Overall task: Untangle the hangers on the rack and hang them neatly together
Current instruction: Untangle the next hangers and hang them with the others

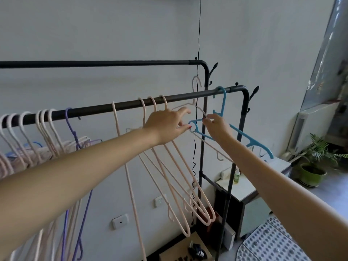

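Black metal rack (120, 106): two rails, the far one bare, the near one carrying the hangers; both run off the left edge. A bunch of pink hangers (45, 129) with one purple hanger (72, 129) crowds the left of the near rail, its lower parts hidden behind the left forearm. A lone pink hanger (122, 147) hangs mid-rail, and three pink hangers (178, 176) hang together just right of it, tilted. A blue hanger (244, 135) is hooked near the rail's right end. A pale hanger (196, 95) is off the rail, hook up, and crosses the blue hanger; its right end is hidden behind the right forearm.

Left hand (167, 127): fingers partly curled about the crossing of pale and blue; whether they clamp either cannot be told. Right hand (216, 127): thumb and forefinger pinched on the pale hanger's upper arm.

Green pot (311, 175) by the window holds a leafy plant (320, 149). A cardboard box (192, 249) at the bottom edge is cut off; it holds something dark, possibly fabric. A small bottle (236, 176) stands on a white cabinet (243, 189).
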